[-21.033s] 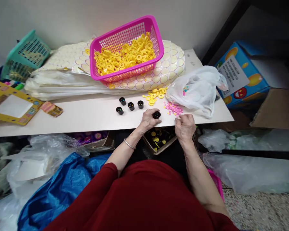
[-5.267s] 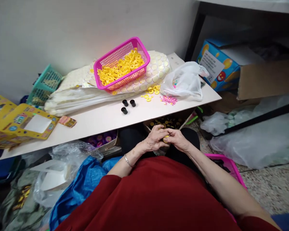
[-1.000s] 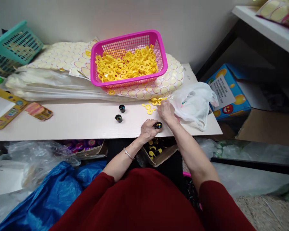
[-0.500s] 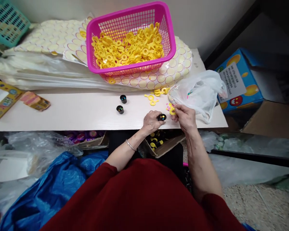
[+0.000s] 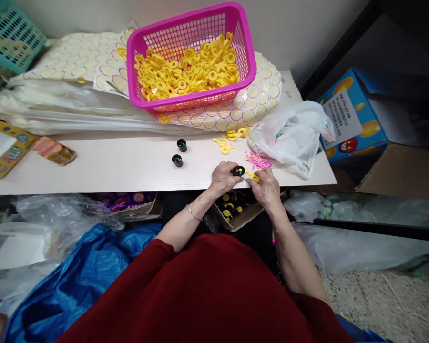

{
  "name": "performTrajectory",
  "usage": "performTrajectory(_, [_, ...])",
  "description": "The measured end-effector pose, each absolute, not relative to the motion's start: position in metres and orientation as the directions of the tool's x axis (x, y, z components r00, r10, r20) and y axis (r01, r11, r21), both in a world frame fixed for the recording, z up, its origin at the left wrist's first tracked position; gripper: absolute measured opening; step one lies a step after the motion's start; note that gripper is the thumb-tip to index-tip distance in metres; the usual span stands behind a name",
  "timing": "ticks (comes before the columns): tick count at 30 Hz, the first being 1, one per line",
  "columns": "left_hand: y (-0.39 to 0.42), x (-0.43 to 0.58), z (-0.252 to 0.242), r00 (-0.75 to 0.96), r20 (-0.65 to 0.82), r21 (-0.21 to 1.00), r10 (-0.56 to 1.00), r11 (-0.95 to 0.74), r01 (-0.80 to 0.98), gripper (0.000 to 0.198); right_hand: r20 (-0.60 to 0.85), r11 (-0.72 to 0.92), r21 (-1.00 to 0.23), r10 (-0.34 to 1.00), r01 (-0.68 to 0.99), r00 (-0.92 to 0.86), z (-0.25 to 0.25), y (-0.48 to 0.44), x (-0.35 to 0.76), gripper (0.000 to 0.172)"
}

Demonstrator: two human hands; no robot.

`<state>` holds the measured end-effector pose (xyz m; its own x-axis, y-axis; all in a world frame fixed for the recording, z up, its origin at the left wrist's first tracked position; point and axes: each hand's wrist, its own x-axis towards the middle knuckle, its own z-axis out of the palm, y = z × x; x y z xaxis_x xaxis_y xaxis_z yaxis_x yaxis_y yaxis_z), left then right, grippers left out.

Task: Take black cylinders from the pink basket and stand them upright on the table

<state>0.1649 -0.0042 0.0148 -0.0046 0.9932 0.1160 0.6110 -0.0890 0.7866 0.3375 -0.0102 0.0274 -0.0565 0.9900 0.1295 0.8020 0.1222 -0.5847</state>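
My left hand point(image 5: 224, 178) is closed round a small black cup point(image 5: 239, 171) at the table's front edge, with small coloured bits inside it. Just to its right, my right hand point(image 5: 266, 186) pinches a yellow plastic ring piece point(image 5: 253, 176) with a tab. Beyond that hand lies a loose heap of tiny pink pieces point(image 5: 260, 161). More yellow ring pieces point(image 5: 226, 146) rest on the table farther back. Two other black cups, one nearer point(image 5: 177, 160) and one farther point(image 5: 181, 145), stand upright to the left, with coloured bits in them.
A pink basket point(image 5: 191, 102) full of yellow ring pieces sits on patterned plastic sheeting point(image 5: 268, 88) behind. A white plastic bag point(image 5: 300, 133) lies at the right, near a blue carton point(image 5: 357, 119). Below the table edge is an open cardboard box point(image 5: 241, 220) of black and yellow parts.
My right hand has moved left and down with the yellow ring piece, closer to the black cup. The pink heap is now more exposed. My left hand keeps its hold on the cup.
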Motion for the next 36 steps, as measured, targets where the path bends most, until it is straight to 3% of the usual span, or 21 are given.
performTrajectory(3, [-0.004, 0.164, 0.016, 0.011, 0.108, 0.803, 0.994, -0.094, 0.589, 0.029, 0.227, 0.186, -0.674, 0.973, 0.715, -0.039, 0.036, -0.009, 0.328, 0.027])
performTrajectory(5, [-0.003, 0.164, 0.016, 0.011, 0.109, 0.813, 0.994, -0.096, 0.574, 0.022, 0.261, 0.280, -0.693, 0.957, 0.665, -0.130, 0.044, -0.005, 0.320, 0.029])
performTrajectory(8, [-0.004, 0.164, 0.015, -0.007, 0.104, 0.816, 0.995, -0.082, 0.573, 0.012, 0.227, 0.350, -0.639, 0.937, 0.685, -0.267, 0.052, 0.000, 0.310, 0.025])
performTrajectory(14, [-0.004, 0.165, 0.015, -0.049, 0.099, 0.863, 0.994, -0.061, 0.502, 0.012, 0.139, 0.326, -0.573, 0.943, 0.752, -0.303, 0.055, 0.003, 0.303, 0.023])
performTrajectory(16, [-0.005, 0.162, 0.017, -0.085, 0.089, 0.927, 0.992, -0.051, 0.373, 0.016, 0.125, 0.310, -0.555, 0.949, 0.772, -0.291, 0.056, 0.002, 0.302, 0.022])
performTrajectory(19, [-0.006, 0.157, 0.022, -0.162, -0.009, 1.000, 0.987, 0.013, 0.024, 0.030, 0.110, 0.301, -0.518, 0.952, 0.801, -0.287, 0.059, 0.003, 0.300, 0.019])
performTrajectory(23, [-0.002, 0.156, 0.031, -0.112, -0.160, 0.957, 0.981, 0.126, -0.261, 0.018, 0.109, 0.323, -0.506, 0.944, 0.800, -0.313, 0.059, 0.008, 0.297, 0.014])
performTrajectory(27, [0.002, 0.159, 0.036, -0.039, -0.165, 0.943, 0.986, 0.146, -0.298, 0.037, 0.153, 0.319, -0.613, 0.945, 0.723, -0.288, 0.054, 0.012, 0.298, 0.014])
performTrajectory(32, [0.003, 0.160, 0.033, -0.032, -0.172, 0.942, 0.985, 0.155, -0.297, 0.042, 0.208, 0.280, -0.752, 0.960, 0.596, -0.188, 0.050, 0.008, 0.297, 0.023])
performTrajectory(34, [0.003, 0.161, 0.033, -0.034, -0.171, 0.948, 0.985, 0.155, -0.278, 0.041, 0.171, 0.216, -0.834, 0.976, 0.508, -0.135, 0.049, 0.005, 0.296, 0.026])
performTrajectory(36, [0.003, 0.161, 0.033, -0.038, -0.186, 0.951, 0.982, 0.170, -0.257, 0.042, 0.036, 0.064, -0.936, 0.996, 0.345, -0.085, 0.048, 0.002, 0.292, 0.030])
